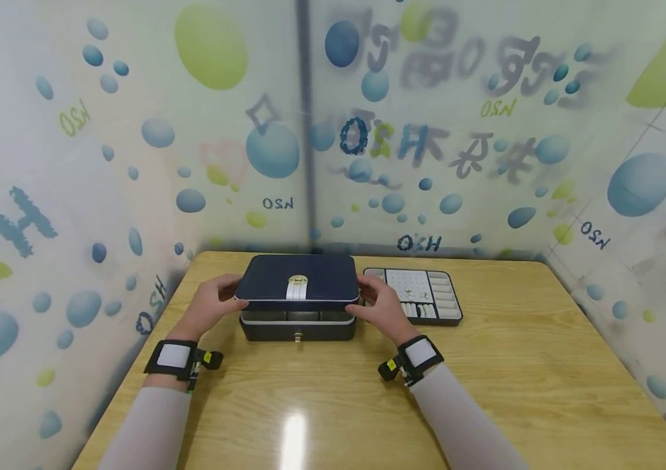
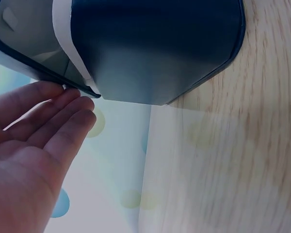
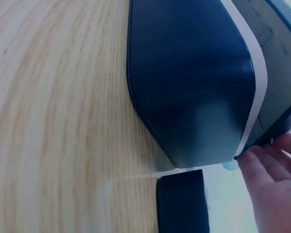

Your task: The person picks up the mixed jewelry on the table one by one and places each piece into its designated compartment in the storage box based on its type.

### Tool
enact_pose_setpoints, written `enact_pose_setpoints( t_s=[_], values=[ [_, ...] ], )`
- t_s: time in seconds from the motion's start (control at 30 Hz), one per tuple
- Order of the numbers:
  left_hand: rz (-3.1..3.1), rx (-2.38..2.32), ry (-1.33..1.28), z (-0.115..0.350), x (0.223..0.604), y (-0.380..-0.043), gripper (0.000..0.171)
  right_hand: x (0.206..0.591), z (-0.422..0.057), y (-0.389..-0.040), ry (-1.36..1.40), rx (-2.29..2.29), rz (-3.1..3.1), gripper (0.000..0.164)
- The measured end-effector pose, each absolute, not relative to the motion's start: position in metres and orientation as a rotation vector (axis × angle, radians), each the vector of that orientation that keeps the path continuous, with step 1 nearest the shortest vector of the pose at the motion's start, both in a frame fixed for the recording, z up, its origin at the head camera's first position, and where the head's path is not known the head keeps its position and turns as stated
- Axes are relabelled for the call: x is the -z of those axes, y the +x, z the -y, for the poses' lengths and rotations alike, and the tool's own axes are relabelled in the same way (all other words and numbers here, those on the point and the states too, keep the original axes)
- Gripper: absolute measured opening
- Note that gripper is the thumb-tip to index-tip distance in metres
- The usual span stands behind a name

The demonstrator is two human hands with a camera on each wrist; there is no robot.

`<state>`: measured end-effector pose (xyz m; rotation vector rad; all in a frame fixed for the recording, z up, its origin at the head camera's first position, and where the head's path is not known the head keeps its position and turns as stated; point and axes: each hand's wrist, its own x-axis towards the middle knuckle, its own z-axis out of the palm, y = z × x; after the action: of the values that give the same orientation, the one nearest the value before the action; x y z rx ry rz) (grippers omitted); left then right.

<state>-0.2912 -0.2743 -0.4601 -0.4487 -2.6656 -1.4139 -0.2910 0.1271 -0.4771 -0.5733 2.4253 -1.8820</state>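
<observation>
A dark navy jewelry box with a white-edged rim and a small gold catch sits on the table. Its lid, bearing a gold clasp on a white strap, is tilted partly up, leaving a gap at the front that shows grey compartments. My left hand holds the lid by its left side, thumb at the front corner. On the opposite side, my right hand holds the lid likewise. Both wrist views show fingertips touching the lid's edge near the back of the box; the thumbs are out of sight there.
Right of the box lies a shallow jewelry tray with light compartments and small jewelry pieces, close behind my right hand. The wooden table meets a wall curtain with printed bubbles at its back edge.
</observation>
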Motion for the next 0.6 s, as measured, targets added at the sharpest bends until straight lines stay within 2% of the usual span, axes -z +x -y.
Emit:
enact_pose_setpoints(
  t_s=[0.6],
  values=[
    [2.670, 1.402, -0.376, 0.2726, 0.4563, -0.2942, 0.053, 0.4734, -0.1237, -0.2923, -0.497, 1.930, -2.419, 0.067]
  ],
)
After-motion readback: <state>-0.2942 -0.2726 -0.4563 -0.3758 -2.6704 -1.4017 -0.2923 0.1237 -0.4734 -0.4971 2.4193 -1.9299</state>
